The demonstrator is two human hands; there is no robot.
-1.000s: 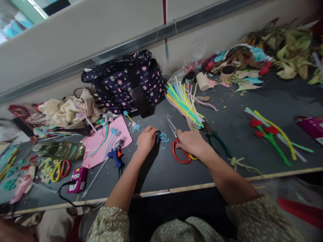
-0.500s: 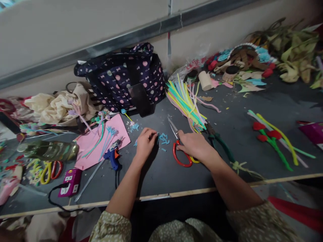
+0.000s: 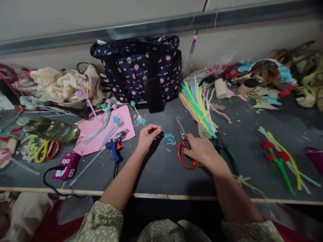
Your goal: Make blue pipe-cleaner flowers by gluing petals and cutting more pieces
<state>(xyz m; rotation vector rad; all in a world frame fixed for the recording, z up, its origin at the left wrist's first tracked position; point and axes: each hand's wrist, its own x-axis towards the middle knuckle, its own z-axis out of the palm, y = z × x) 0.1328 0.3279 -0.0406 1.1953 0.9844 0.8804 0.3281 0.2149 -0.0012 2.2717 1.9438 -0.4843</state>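
Note:
My left hand (image 3: 148,137) is closed in a pinch just left of some short blue pipe cleaner pieces (image 3: 169,138). A small pale tip shows at the fingers, but whether it is a nail or a held piece is unclear. Around the handle end of the scissors (image 3: 182,129), which lie on the dark table with red and yellow grips, my right hand (image 3: 203,151) is closed. Their blades point away from me, slightly apart. Beyond that hand is a bundle of coloured pipe cleaners (image 3: 199,107), with green-handled pliers (image 3: 228,156) to its right.
A blue glue gun (image 3: 114,149) and pink sheet (image 3: 106,117) lie left, near a bottle (image 3: 50,129) and a corded purple power box (image 3: 66,165). At the back, a phone (image 3: 153,95) leans on a patterned bag (image 3: 137,67). Red pipe cleaner flowers (image 3: 279,163) lie right.
The camera view has turned, shifting the table's things across the picture. My left fingers have drawn slightly up and away from the blue pieces. My right hand stays on the scissors.

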